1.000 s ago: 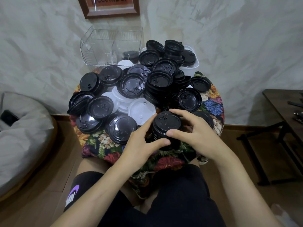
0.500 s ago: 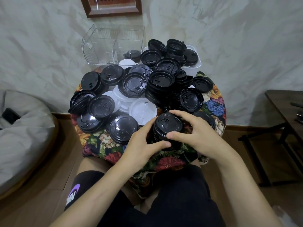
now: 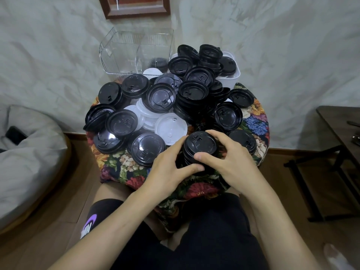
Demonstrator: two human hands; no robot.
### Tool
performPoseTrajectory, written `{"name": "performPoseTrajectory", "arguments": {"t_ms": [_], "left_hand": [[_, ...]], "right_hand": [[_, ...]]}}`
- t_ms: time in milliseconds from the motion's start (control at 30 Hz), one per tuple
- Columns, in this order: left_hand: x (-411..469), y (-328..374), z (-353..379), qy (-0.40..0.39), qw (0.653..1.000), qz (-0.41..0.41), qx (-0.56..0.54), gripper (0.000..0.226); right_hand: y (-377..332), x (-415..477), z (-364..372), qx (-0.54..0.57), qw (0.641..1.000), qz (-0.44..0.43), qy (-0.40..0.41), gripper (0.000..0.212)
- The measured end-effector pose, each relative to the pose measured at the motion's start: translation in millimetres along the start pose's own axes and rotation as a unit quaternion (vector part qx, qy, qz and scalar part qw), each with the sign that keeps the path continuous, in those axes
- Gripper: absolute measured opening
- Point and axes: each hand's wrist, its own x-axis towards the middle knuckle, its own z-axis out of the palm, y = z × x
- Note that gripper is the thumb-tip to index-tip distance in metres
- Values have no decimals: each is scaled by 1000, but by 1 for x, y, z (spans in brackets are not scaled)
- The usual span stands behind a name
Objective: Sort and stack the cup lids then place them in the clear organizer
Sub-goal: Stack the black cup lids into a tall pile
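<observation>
A stack of black cup lids (image 3: 199,145) stands near the front edge of the small round table (image 3: 255,123). My left hand (image 3: 167,168) grips its left side, thumb across the front. My right hand (image 3: 229,160) grips its right side, fingers curled over the back and thumb on the front. Several loose black lids (image 3: 148,151) and white lids (image 3: 171,129) cover the rest of the table. The clear organizer (image 3: 136,51) stands at the back left, with a few black lids (image 3: 157,63) in its right compartment.
A white tub (image 3: 233,75) heaped with black lids sits at the back right of the floral cloth. A grey beanbag (image 3: 25,152) lies to the left, a dark wooden side table (image 3: 339,121) to the right. My knees are under the table's front edge.
Both hands stay round the black stack; the fingers have tightened slightly. The view has shifted a little, nothing else moved.
</observation>
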Motion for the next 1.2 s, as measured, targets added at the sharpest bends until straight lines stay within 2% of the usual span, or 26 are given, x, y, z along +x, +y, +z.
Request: {"name": "performPoseTrajectory", "arguments": {"t_ms": [100,233,300,433,667,1200], "left_hand": [[-1,1,-1,-4,1000,2,-3,67],[-5,2,-1,-13,1000,-17,-17,92],[-7,2,-3,-23,999,-14,-25,96],[-8,1,-5,-31,999,-3,-32,80],[-6,0,-5,-4,999,3,-44,58],[-5,-8,-8,-41,999,2,27,69]], "right_hand": [[0,-4,3,43,999,-6,6,56],[0,-4,1,65,998,-11,-15,56],[1,-4,-1,79,997,-10,-23,64],[5,-3,-7,103,993,-7,-57,83],[13,-5,-11,104,991,-17,-80,74],[21,-1,-5,121,989,-27,-83,75]]}}
